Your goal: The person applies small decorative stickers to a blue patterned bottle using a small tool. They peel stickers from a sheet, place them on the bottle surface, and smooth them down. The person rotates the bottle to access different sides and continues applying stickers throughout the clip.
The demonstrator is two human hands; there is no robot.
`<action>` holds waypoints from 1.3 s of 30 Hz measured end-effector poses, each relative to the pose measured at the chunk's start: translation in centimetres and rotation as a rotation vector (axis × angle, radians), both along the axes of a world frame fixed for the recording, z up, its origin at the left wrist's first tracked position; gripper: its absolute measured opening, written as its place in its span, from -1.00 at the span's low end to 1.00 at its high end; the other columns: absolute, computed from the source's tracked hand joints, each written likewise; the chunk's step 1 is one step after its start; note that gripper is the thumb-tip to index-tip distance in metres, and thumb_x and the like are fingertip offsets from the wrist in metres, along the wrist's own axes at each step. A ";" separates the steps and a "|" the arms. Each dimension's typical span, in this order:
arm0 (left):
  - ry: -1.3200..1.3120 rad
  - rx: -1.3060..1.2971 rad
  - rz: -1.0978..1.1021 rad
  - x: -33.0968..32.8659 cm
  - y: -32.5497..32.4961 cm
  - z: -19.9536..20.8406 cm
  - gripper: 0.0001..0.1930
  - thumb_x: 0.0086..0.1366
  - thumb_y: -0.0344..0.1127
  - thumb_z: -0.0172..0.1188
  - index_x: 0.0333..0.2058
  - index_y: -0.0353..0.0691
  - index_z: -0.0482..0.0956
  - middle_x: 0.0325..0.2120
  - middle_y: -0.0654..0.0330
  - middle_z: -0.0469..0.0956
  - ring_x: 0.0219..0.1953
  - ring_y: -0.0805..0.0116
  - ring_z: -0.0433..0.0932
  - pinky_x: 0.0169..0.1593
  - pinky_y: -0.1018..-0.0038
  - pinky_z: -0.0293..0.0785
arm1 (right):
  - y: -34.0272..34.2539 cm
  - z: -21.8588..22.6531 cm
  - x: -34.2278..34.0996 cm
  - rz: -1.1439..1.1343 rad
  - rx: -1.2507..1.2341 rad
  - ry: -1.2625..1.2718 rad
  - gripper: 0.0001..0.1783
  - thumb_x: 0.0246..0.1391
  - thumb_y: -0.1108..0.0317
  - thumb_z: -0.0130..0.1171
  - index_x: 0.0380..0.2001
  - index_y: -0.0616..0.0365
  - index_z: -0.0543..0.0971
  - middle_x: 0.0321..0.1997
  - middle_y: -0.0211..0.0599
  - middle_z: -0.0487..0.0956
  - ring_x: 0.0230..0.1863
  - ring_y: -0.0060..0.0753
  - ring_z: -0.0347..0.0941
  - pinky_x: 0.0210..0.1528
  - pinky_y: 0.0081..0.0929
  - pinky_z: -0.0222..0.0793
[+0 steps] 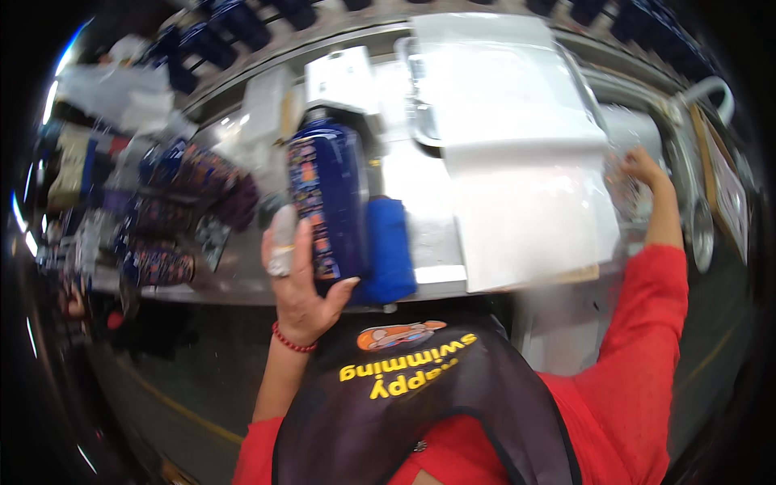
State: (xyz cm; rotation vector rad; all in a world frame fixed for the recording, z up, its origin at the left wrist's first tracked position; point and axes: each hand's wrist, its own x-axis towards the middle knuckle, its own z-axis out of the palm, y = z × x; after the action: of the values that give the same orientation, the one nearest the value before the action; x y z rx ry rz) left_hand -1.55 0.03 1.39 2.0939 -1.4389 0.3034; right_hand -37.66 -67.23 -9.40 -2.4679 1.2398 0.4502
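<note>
A dark blue bottle [343, 202] with a colourful patterned band lies on the worktable, its neck pointing away from me. My left hand [299, 283] grips its near end, thumb on one side and fingers along the other; grey and white coverings wrap some fingers. Just right of the bottle sits a folded blue cloth [392, 250]. At the far right, my right hand [643, 167] is stretched out with curled fingers, pinching what looks like clear plastic film [634, 198]. Large white sheets [525, 194] lie between my hands. Blur softens the right fingertips.
A white box [339, 79] stands behind the bottle. To the left are several patterned blue bottles [162, 267] and plastic wrapping [121, 97]. More dark blue bottles [234, 24] line the far side. A framed board [719, 170] rises at the right edge.
</note>
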 end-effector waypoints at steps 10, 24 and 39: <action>-0.048 -0.013 -0.059 1.1 0.1 -0.5 0.00 0.28 0.28 0.22 0.43 -0.40 0.17 0.28 -0.10 0.43 0.36 -0.18 0.33 0.49 -0.20 -0.19 | 1.8 6.3 0.1 0.334 -0.691 -0.370 -0.89 0.13 0.53 0.26 -0.29 0.27 0.53 -0.09 -0.07 0.50 -0.07 0.12 0.44 -0.02 -0.03 0.34; 0.052 -0.008 -0.079 2.5 0.4 -2.7 0.08 0.26 0.19 0.34 0.48 -0.36 -0.01 0.35 -0.19 0.30 0.45 -0.30 0.16 0.46 -0.32 -0.35 | 27.5 26.4 16.2 0.748 -1.030 -0.536 -0.90 0.22 0.46 0.24 -0.26 0.21 0.51 0.27 -0.24 0.49 0.28 -0.07 0.44 0.16 -0.19 0.53; 0.243 -0.274 -0.645 4.8 -7.8 12.0 -0.60 0.29 -0.13 0.29 -0.01 -0.27 0.60 -0.11 -0.03 0.56 -0.03 0.07 0.50 0.17 0.25 0.36 | 44.6 30.1 22.6 1.033 -0.810 -0.794 -0.83 0.01 0.51 0.39 -0.38 0.17 0.55 0.26 -0.16 0.48 0.27 -0.02 0.42 0.15 -0.15 0.45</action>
State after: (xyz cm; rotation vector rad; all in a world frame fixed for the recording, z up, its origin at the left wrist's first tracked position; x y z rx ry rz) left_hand 3.24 -7.72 13.43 1.3113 -1.7130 -0.0137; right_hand -15.07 -22.61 20.75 -3.2170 -0.3225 -0.9425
